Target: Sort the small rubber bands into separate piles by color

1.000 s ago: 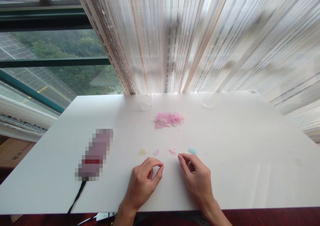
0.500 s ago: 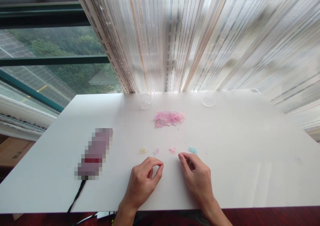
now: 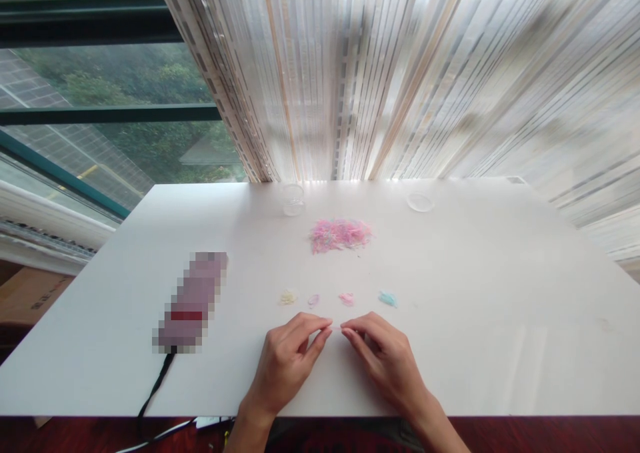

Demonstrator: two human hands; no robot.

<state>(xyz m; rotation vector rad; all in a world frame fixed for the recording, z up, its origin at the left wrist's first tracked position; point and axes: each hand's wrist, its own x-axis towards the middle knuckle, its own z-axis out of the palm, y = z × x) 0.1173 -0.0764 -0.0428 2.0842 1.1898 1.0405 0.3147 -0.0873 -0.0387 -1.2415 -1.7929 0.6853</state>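
Between my left hand (image 3: 287,359) and my right hand (image 3: 383,356) a thin pale pink rubber band (image 3: 337,328) is drawn out, each hand pinching one end with thumb and forefinger. Just beyond my fingers lie small groups of similar bands in a row: a yellow group (image 3: 287,298), a lavender group (image 3: 313,300), a pink group (image 3: 347,299) and a light blue group (image 3: 387,299). Farther back is a large mixed heap of mostly pink bands (image 3: 341,235). The finger pads and the gripped ends are hidden.
A clear plastic tub (image 3: 293,201) and a clear round lid (image 3: 420,203) are near the back edge of the white table (image 3: 500,273). To the left lies a blurred-out purple object (image 3: 195,299) with a black strap (image 3: 157,383). Striped curtains (image 3: 320,73) hang behind.
My right hand has moved down and left, away from the light blue group, to meet my left hand. A thin band now shows between the fingertips. The view has shifted slightly.
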